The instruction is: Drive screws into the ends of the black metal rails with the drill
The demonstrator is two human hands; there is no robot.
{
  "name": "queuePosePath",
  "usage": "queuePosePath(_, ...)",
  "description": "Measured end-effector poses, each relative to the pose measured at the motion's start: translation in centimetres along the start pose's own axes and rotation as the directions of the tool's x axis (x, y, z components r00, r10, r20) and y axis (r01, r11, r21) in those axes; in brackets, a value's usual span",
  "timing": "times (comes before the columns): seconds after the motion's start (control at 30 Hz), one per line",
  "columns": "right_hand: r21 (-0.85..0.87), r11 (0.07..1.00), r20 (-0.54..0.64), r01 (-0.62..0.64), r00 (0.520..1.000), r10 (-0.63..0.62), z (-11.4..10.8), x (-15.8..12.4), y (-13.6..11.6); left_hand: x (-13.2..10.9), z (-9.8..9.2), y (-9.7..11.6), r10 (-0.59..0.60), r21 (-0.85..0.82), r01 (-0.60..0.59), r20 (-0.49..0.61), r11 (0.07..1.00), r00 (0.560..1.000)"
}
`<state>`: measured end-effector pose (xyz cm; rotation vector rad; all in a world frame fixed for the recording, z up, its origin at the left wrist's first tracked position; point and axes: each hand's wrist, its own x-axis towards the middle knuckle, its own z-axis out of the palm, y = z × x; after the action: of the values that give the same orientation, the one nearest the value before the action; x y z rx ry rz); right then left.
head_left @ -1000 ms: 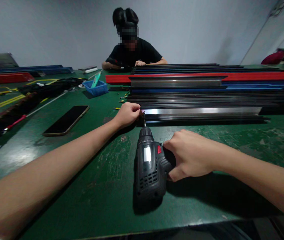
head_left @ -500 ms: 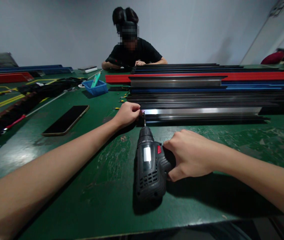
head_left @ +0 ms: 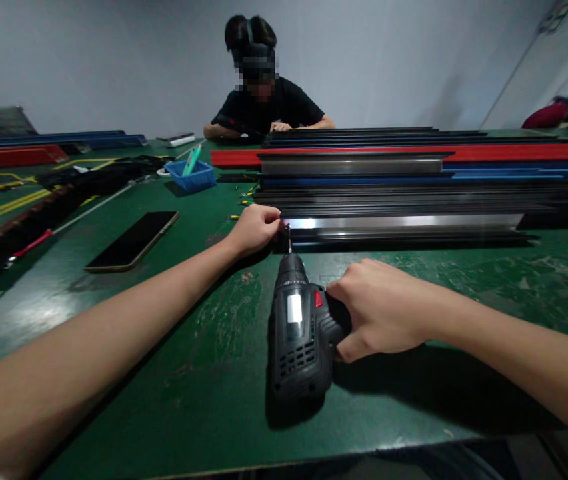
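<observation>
My right hand (head_left: 381,310) is wrapped round the handle of a black cordless drill (head_left: 298,340) with a red switch. The drill lies on its side, low over the green table, its bit pointing away from me. The bit's tip meets the near left end of a metal profile (head_left: 404,223) with a shiny inner face and black edges. At that same end, my left hand (head_left: 258,227) has its thumb and fingers pinched together beside the bit. Whatever sits between those fingertips is hidden or too small to name.
Behind the profile lie several more black, blue and red profiles (head_left: 364,157). A phone (head_left: 133,240) lies to the left, and a blue basket (head_left: 191,179) holds a green-handled tool. Wires and dark bundles (head_left: 89,177) spread at far left. A co-worker (head_left: 267,100) leans over the table's far side.
</observation>
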<state>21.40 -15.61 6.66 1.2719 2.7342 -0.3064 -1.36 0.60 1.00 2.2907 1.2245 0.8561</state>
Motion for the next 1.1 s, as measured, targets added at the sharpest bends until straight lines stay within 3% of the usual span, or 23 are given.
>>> queuePosePath(1.1,-0.007,1.000,0.017,0.000,1.000,0.000,-0.10,0.01,-0.08,-0.07,-0.08,0.19,-0.009,0.001,0.009,0.010,1.000,1.000)
